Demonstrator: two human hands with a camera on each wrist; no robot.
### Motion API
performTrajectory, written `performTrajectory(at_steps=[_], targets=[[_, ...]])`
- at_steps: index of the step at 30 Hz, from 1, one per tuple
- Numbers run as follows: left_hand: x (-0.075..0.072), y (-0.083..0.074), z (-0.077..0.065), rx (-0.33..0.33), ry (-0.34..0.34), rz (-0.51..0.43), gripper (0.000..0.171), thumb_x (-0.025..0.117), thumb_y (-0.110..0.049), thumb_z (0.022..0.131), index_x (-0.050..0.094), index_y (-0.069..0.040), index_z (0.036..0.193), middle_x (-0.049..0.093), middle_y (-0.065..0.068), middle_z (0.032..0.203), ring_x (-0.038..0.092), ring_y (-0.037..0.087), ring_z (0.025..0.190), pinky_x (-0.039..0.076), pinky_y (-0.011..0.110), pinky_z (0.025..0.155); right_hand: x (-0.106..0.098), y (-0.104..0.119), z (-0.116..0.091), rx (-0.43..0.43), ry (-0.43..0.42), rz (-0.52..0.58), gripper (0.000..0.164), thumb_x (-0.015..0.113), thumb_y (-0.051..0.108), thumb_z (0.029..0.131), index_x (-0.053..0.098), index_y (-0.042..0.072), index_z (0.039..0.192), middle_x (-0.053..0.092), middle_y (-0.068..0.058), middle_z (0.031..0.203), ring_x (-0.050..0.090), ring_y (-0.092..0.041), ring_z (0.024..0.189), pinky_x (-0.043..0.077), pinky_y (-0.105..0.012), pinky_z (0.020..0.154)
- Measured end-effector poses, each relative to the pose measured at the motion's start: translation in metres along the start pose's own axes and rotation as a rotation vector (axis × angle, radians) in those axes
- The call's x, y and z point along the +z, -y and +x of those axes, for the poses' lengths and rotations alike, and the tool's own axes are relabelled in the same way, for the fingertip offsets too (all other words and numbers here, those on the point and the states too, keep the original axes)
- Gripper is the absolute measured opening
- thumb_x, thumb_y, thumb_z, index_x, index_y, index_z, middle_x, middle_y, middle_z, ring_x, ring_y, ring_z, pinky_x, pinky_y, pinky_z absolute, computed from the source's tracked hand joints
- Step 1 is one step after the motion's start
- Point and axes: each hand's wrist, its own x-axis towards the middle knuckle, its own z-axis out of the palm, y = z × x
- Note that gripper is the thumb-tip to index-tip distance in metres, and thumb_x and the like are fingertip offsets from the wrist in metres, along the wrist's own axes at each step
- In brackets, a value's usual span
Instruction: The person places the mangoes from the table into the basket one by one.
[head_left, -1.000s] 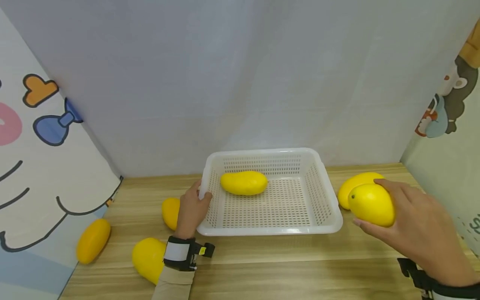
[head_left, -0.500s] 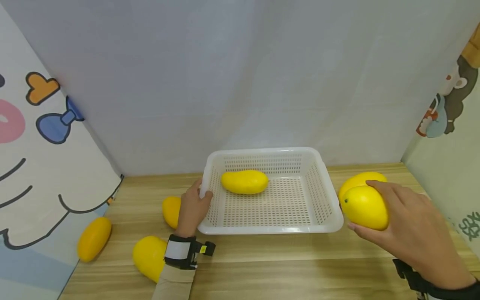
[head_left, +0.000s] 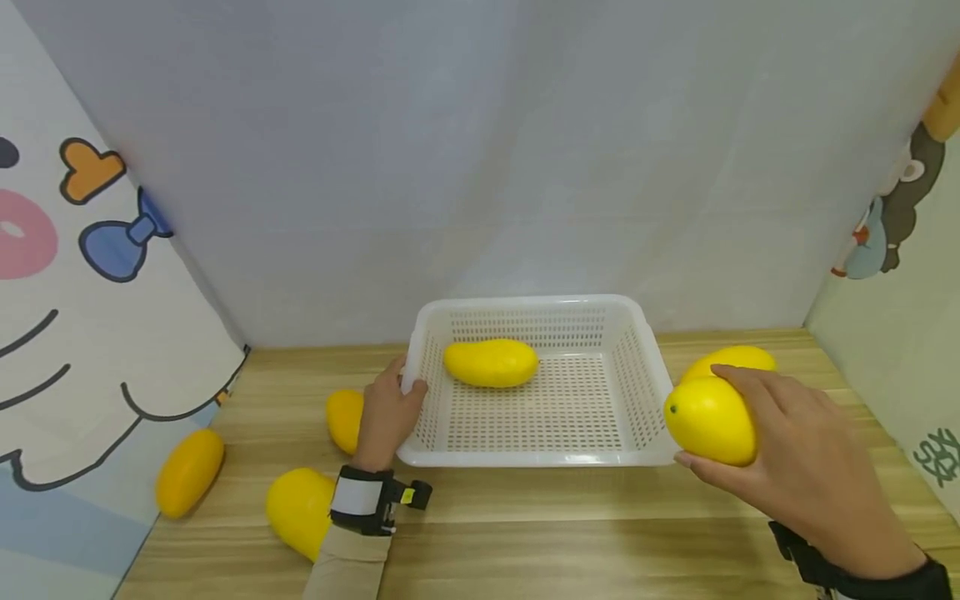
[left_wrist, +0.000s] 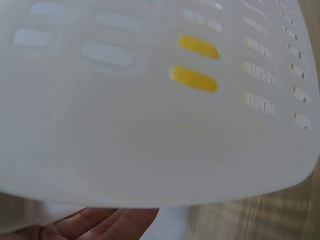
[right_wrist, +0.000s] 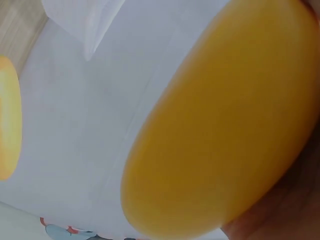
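Observation:
In the head view a white perforated plastic basket (head_left: pixel 540 458) stands on the wooden table, with one yellow mango (head_left: pixel 491 363) lying inside at its left. My left hand (head_left: pixel 390 417) grips the basket's left rim, thumb on the near side; the left wrist view shows the basket wall (left_wrist: pixel 125 140) close up. Another mango (head_left: pixel 711 421) is held in my right hand (head_left: pixel 798 458), between thumb and fingers, beside the basket's right rim. It fills much of the right wrist view as a yellow mango (right_wrist: pixel 220 125). Behind it lies a partly hidden mango (head_left: pixel 738 358).
Left of the basket are a mango (head_left: pixel 343 421) partly behind my left hand, a bigger mango (head_left: pixel 300 510) beside my left forearm, and an orange-yellow mango (head_left: pixel 191 473) near the left panel. A pale cloth wall (head_left: pixel 525 167) rises behind the basket.
My right hand has carried its mango leftward, closer to the basket's right rim, covering more of the mango behind. My left hand keeps its grip on the rim.

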Motion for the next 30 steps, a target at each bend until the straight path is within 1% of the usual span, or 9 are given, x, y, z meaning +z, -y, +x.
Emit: performTrajectory(at_steps=[2,8,12,19,25,30], targets=[[0.000,0.000,0.000,0.003,0.002,-0.006,0.048,0.052,-0.021,0.091,0.042,-0.009,0.137,0.064,0.015,0.102,0.063,0.018,0.071,0.052,0.032,0.057,0.001,0.002,0.001,-0.018,-0.011,0.012,0.093,0.072,0.068,0.052,0.052,0.011,0.123,0.060,-0.014,0.101,0.053,-0.029,0.082,0.044,-0.050,0.069],[0.002,0.000,0.001,0.011,0.001,0.000,0.049,0.052,-0.022,0.091,0.042,-0.009,0.137,0.064,0.015,0.103,0.063,0.018,0.072,0.052,0.032,0.058,0.005,0.013,0.006,-0.059,-0.032,0.030,0.092,0.071,0.069,0.053,0.052,0.014,0.124,0.060,-0.010,0.102,0.054,-0.026,0.082,0.045,-0.046,0.065],[0.003,0.000,0.000,0.005,0.001,0.006,0.049,0.052,-0.023,0.091,0.042,-0.009,0.137,0.064,0.015,0.103,0.062,0.018,0.072,0.052,0.032,0.058,0.007,0.020,0.012,-0.083,-0.041,0.047,0.091,0.070,0.069,0.054,0.052,0.014,0.124,0.060,-0.009,0.102,0.053,-0.024,0.083,0.044,-0.045,0.068],[0.002,-0.001,0.000,0.003,0.001,0.014,0.051,0.052,-0.023,0.091,0.040,-0.008,0.138,0.063,0.016,0.104,0.062,0.018,0.071,0.052,0.032,0.057,0.011,0.031,0.022,-0.107,-0.050,0.060,0.090,0.067,0.073,0.056,0.052,0.014,0.123,0.060,-0.008,0.101,0.054,-0.024,0.085,0.045,-0.047,0.074],[0.000,-0.001,0.000,0.003,-0.002,0.018,0.051,0.052,-0.023,0.091,0.040,-0.008,0.138,0.063,0.015,0.103,0.062,0.018,0.069,0.052,0.032,0.056,0.014,0.038,0.033,-0.126,-0.074,0.060,0.092,0.066,0.074,0.057,0.053,0.012,0.124,0.060,-0.008,0.103,0.055,-0.024,0.083,0.047,-0.045,0.069],[0.000,0.001,0.001,-0.005,-0.002,0.019,0.052,0.052,-0.023,0.091,0.039,-0.008,0.139,0.063,0.016,0.103,0.062,0.018,0.070,0.052,0.032,0.057,0.015,0.043,0.046,-0.142,-0.089,0.058,0.092,0.065,0.074,0.059,0.052,0.011,0.125,0.060,-0.009,0.105,0.056,-0.025,0.084,0.047,-0.045,0.069]])
